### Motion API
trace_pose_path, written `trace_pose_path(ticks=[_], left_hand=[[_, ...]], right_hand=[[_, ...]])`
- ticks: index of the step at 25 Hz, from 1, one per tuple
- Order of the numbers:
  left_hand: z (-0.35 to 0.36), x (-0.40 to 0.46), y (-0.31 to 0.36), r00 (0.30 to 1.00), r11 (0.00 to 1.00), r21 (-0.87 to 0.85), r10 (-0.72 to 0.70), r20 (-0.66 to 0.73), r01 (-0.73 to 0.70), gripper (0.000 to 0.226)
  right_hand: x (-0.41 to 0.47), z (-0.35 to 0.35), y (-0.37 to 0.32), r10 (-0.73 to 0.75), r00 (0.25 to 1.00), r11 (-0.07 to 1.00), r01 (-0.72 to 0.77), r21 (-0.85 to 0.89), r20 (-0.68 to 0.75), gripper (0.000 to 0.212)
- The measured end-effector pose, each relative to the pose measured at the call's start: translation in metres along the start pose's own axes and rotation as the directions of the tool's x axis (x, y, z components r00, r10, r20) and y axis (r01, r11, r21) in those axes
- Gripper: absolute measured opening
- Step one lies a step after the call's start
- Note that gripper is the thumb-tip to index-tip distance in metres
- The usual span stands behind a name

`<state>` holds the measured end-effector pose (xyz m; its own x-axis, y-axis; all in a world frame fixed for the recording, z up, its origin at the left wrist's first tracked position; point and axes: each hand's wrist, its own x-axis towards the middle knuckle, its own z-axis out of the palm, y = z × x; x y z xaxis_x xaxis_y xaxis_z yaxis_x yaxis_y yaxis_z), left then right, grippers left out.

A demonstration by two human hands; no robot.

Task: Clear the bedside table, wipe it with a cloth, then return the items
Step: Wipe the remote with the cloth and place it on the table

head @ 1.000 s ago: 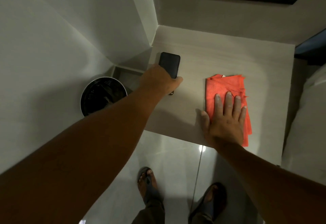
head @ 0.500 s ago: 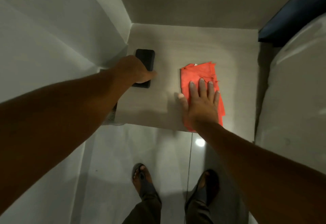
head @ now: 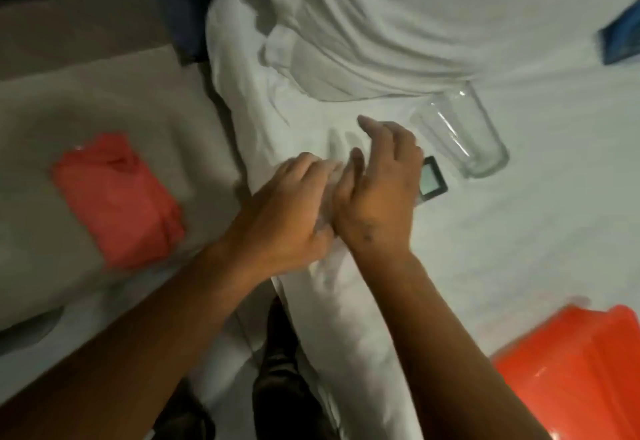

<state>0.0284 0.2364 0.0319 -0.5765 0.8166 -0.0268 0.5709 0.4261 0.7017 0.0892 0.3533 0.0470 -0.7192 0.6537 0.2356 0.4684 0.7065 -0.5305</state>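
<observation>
My left hand [head: 287, 211] and right hand [head: 377, 183] meet, blurred, seemingly empty, over the bed [head: 519, 231]; I should grip the small screened device [head: 433, 179] squarely, avoiding the glass [head: 460, 138].

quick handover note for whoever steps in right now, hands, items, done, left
Left hand and right hand: both over the bed edge, side by side, nothing visibly held; motion blur hides the grip.
Items: red cloth folded on the bedside table; glass lying on the bed; small dark device beside the right hand. Phone not in view.
Done: glass and device cleared.
Left: wipe the table if not yet done, then return the items.
</observation>
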Motion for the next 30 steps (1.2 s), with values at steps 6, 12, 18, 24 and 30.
trace_pose_path(ticks=[6,12,18,24,30], left_hand=[[0.033,0.028,0.026,0.997,0.925,0.373,-0.057,-0.042,0.069,0.077],[0.005,0.025,0.022,0.963,0.950,-0.160,-0.261,0.069,0.269,0.056],[-0.057,-0.060,-0.076,0.833,-0.089,-0.904,-0.357,0.422,0.419,0.041],[-0.075,-0.160,-0.188,0.671,-0.374,-0.925,-0.668,0.321,0.071,0.049],[-0.069,-0.212,-0.258,0.505,-0.359,-0.921,-0.829,0.239,-0.153,0.050]], right_hand=[[0.001,-0.039,0.099,0.405,0.913,0.910,-0.397,-0.122,0.053,0.039],[0.029,-0.029,0.058,0.493,0.828,0.826,-0.541,0.156,0.267,0.031],[0.028,0.068,-0.063,0.074,0.885,0.900,-0.258,0.351,0.460,0.036],[-0.030,0.231,-0.143,-0.126,0.824,0.908,-0.128,0.399,0.553,0.034],[-0.101,0.305,-0.149,-0.430,0.617,0.835,0.550,0.029,0.659,0.057]])
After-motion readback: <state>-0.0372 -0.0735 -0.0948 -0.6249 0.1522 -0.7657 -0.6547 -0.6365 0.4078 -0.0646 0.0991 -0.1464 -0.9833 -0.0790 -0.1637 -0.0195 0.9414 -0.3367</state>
